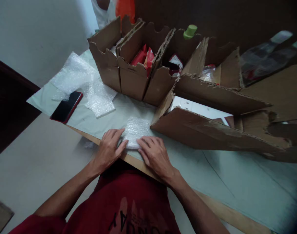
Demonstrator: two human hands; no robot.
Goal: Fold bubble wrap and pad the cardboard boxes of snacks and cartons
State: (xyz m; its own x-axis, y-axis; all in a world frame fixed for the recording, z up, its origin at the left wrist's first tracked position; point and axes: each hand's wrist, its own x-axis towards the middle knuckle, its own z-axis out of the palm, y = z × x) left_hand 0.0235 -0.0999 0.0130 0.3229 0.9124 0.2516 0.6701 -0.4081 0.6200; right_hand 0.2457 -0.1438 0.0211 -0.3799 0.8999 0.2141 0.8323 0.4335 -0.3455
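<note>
Lying flat near the front edge of the table [226, 175], between both hands, wrap [137, 126] is a small piece of clear bubble film; its near edge looks thicker, perhaps folded over. Contents, if any: cannot tell.

Grip, left to right. Left hand [112, 142]: thumb and forefinger set against the wrap's left edge. Right hand [153, 150]: fingers curved over its near right corner. Neither is clenched into a fist; whether either truly pinches the film or merely presses it, cannot tell.

Handling (judged): very light, soft, springy; a fold would likely reopen once let go. Smooth film, so somewhat slippery on the cloth. Hard to break, though bubbles may pop under a firm squeeze. Best hold: left edge with one hand, near right corner with the other, thumbs under the thicker edge, flat fingers on top.

Counts, left to right:
- loose film [74, 73]: overlapping, at least two pieces, exact number unclear
- phone [67, 107]: 1, dark screen up, touching the loose film
- hands: 2
- wrap between them: 1
- narrow boxes [132, 79], back row: 4, the fourth partly hidden
- red packets [139, 57] in the second: 2 apparent
- green cap [190, 32]: 1, above the third
- long box [211, 138], in front: 1
- white carton [198, 109] inside it: 1
- bottles [265, 53], far right: 2, blurred
</note>
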